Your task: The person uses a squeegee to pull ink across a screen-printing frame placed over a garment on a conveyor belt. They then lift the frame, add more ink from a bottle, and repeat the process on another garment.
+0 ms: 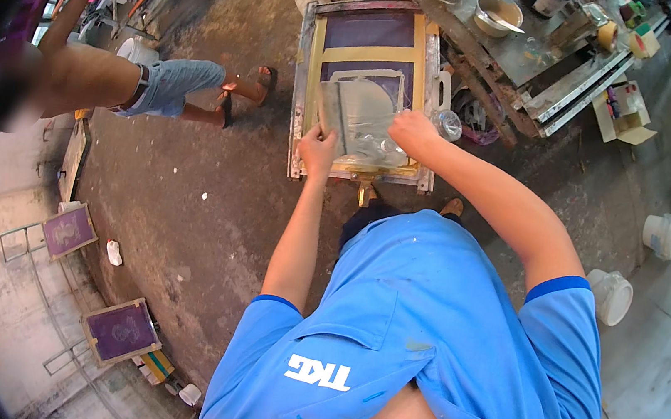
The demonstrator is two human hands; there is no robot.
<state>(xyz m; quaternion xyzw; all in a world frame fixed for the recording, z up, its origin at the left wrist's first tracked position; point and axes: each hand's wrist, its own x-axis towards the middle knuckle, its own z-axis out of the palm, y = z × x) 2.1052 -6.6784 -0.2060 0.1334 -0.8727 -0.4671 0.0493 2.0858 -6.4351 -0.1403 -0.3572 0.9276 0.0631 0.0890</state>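
Note:
A screen-printing frame with a purple mesh and tan tape borders lies flat in front of me. My left hand is closed round the lower end of a squeegee, a long flat bar tilted over the left part of the mesh. Crinkled clear plastic sheet covers the lower part of the frame. My right hand is closed at the right edge of this plastic and appears to grip it; the fingertips are partly hidden. Beneath the plastic, a pale rounded shape shows on the mesh.
A messy workbench at the far right holds a bowl of greyish-brown liquid. Beside the frame stands a clear jar. Another person stands at the left. White buckets sit at right; purple screens lean at lower left.

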